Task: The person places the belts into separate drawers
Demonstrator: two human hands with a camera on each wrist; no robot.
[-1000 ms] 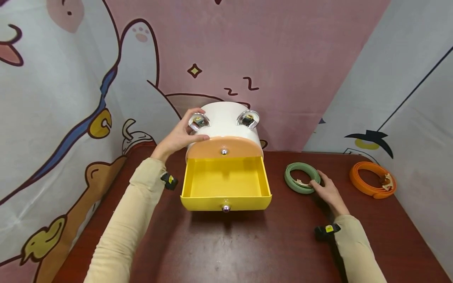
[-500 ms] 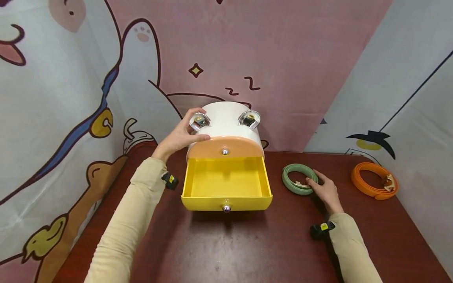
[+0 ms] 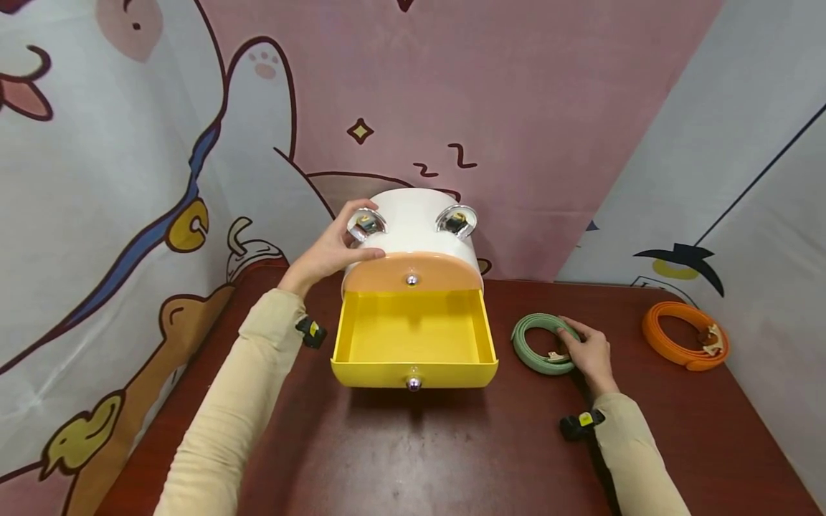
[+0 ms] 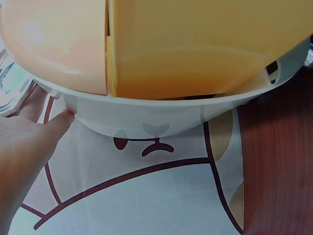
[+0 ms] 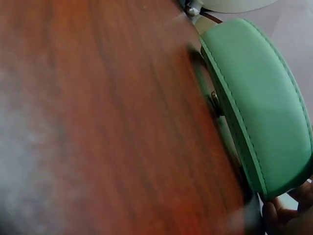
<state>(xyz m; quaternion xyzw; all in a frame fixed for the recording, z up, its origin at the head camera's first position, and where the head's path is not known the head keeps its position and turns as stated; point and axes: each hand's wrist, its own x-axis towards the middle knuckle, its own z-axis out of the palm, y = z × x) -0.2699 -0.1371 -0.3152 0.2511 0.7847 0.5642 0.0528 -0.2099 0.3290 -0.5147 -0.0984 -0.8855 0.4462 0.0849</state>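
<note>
A white storage box (image 3: pixel 413 222) with two shiny silver eyes stands at the back of the table. Its yellow lower drawer (image 3: pixel 413 374) is pulled out with nothing in it, and the peach upper drawer (image 3: pixel 381 274) is closed. My left hand (image 3: pixel 329 247) grips the box's upper left corner around one eye, thumb on the front edge. To the right, my right hand (image 3: pixel 590 352) pinches the right side of a coiled green belt (image 3: pixel 525 344) with a gold buckle. In the right wrist view the stitched belt (image 5: pixel 259 107) is tilted, its near edge above the tabletop.
A coiled orange belt (image 3: pixel 671 347) with a gold buckle lies at the right of the dark red wooden table (image 3: pixel 413 459). A printed cartoon cloth (image 3: pixel 529 143) hangs behind the box and along both sides.
My right hand has moved the green belt slightly left and nearer to me, and the coil has tipped. My left hand stays on the storage box.
</note>
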